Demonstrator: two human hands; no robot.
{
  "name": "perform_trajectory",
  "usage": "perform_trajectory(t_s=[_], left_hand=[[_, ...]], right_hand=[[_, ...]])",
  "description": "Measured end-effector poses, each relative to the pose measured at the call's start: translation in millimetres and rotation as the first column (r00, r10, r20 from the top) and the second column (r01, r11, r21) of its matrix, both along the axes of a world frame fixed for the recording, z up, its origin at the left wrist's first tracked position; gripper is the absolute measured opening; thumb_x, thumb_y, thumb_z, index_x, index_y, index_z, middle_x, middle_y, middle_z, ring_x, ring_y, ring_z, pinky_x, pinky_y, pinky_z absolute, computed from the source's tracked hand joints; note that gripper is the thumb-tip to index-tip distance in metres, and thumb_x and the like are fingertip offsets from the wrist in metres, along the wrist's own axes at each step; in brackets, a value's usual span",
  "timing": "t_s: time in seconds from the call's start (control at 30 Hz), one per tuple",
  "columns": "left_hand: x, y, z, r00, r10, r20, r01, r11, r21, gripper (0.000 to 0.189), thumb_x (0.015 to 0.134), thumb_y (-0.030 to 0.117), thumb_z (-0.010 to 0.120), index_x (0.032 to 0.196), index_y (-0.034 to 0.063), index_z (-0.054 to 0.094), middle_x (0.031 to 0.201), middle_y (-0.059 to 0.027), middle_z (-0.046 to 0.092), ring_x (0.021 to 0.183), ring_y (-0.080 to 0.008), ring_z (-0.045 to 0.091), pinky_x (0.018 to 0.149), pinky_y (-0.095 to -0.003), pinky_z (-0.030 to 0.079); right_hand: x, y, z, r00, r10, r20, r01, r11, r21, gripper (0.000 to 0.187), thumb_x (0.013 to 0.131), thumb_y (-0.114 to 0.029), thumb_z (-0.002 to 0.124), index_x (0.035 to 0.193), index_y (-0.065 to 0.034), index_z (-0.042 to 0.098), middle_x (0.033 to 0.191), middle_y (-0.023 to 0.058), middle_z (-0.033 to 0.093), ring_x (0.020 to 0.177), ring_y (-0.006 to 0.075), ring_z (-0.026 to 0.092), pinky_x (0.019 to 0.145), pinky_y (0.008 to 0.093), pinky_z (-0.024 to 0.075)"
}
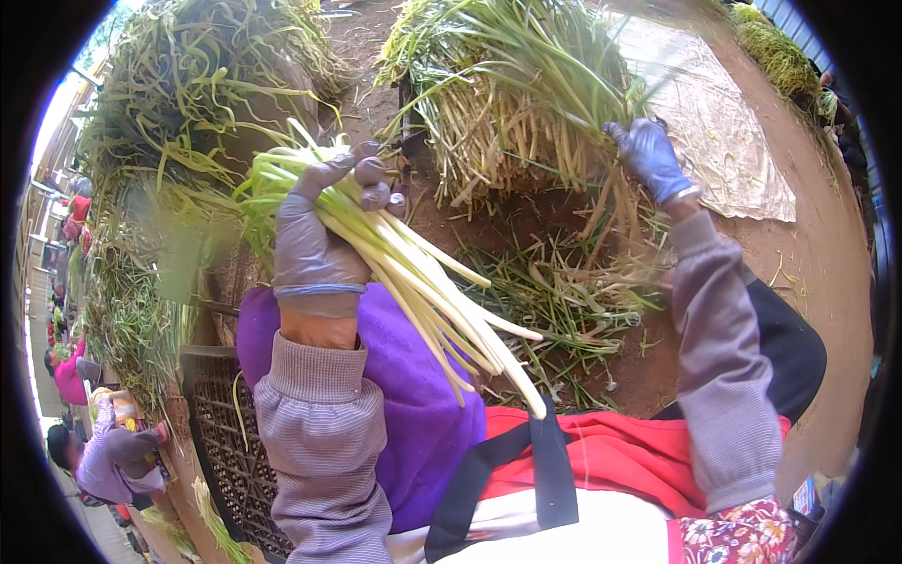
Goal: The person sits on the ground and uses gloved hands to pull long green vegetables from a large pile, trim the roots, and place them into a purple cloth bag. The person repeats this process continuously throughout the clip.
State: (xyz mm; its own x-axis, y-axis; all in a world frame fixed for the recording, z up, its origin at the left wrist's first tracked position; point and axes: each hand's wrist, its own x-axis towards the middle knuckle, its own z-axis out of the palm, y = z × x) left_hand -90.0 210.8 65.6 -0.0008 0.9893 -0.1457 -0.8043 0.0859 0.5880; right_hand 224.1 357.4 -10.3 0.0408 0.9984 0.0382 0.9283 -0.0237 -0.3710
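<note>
My left hand (310,240), in a thin bluish-grey glove, is closed around a bunch of cleaned spring onions (430,282). Their smooth white ends point down to the right over my lap, and the green leaves spread behind the hand. My right hand (650,158), gloved the same way, grips some uncleaned stalks (609,201) at the right edge of a large heap of spring onions (507,134). Brown roots and dry skins hang below that hand, slightly blurred. Torn leaves and peelings (557,296) litter the soil between my arms.
A black plastic crate (232,437) stands at my left beside my purple-clad knee (416,409). Beyond it rises a tall heap of leafy greens (176,134). A pale sheet (712,120) lies on the ground at right. Other people, one in lilac (116,451), sit at far left.
</note>
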Motion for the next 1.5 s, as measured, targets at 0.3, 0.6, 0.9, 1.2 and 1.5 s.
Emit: perform_trajectory(t_s=[0.3, 0.6, 0.9, 1.2, 1.5], left_hand=[[64, 19, -13, 0.958, -0.284, 0.041, 0.286, 0.957, -0.050, 0.033, 0.069, 0.010, 0.059, 0.096, -0.0052, 0.046, 0.074, -0.0095, 0.054, 0.058, -0.0155, 0.050, 0.060, -0.0284, 0.044], [134, 15, -22, 0.889, -0.120, -0.441, 0.142, 0.990, 0.018, 0.017, 0.068, 0.002, 0.063, 0.081, 0.0007, 0.051, 0.069, -0.0077, 0.055, 0.048, -0.0142, 0.051, 0.040, -0.0221, 0.042], [116, 19, -16, 0.945, -0.098, -0.311, 0.084, 0.995, -0.058, 0.014, 0.069, 0.003, 0.058, 0.081, -0.0030, 0.054, 0.065, -0.0098, 0.056, 0.044, -0.0138, 0.051, 0.039, -0.0212, 0.042], [112, 24, -18, 0.966, -0.067, -0.250, 0.033, 0.990, -0.138, 0.013, 0.069, 0.005, 0.055, 0.078, -0.0043, 0.053, 0.067, -0.0130, 0.057, 0.046, -0.0155, 0.050, 0.042, -0.0242, 0.044], [100, 28, -17, 0.972, -0.046, -0.231, 0.038, 0.999, -0.039, 0.017, 0.066, 0.001, 0.051, 0.080, -0.0041, 0.042, 0.066, -0.0200, 0.056, 0.038, -0.0165, 0.045, 0.038, -0.0246, 0.042]], right_hand=[[23, -50, 15, 0.806, 0.125, -0.579, 0.051, 0.959, 0.279, 0.038, 0.077, -0.040, 0.055, 0.070, -0.0032, 0.060, 0.060, 0.0050, 0.059, 0.050, 0.0149, 0.055, 0.047, 0.0268, 0.0441], [-32, -113, 50, 0.778, 0.625, 0.072, -0.621, 0.745, 0.243, 0.018, 0.067, -0.023, 0.054, 0.063, -0.0057, 0.059, 0.055, 0.0121, 0.054, 0.050, 0.0283, 0.054, 0.050, 0.0359, 0.0438], [-33, -119, 56, 0.460, 0.481, -0.746, -0.509, 0.831, 0.222, 0.027, 0.081, -0.028, 0.051, 0.089, -0.0038, 0.061, 0.062, 0.0022, 0.053, 0.053, 0.0092, 0.045, 0.052, 0.0250, 0.0395], [-59, -119, 32, -0.569, 0.143, -0.810, -0.082, 0.970, 0.229, 0.016, 0.082, -0.020, 0.044, 0.082, -0.0050, 0.051, 0.064, 0.0049, 0.048, 0.059, 0.0168, 0.047, 0.062, 0.0285, 0.0382], [-7, -94, 4, -0.602, -0.127, -0.788, -0.414, 0.894, 0.172, 0.038, 0.085, -0.033, 0.042, 0.052, -0.0142, 0.038, 0.042, -0.0070, 0.025, 0.036, 0.0063, 0.024, 0.040, 0.0231, 0.0274]])
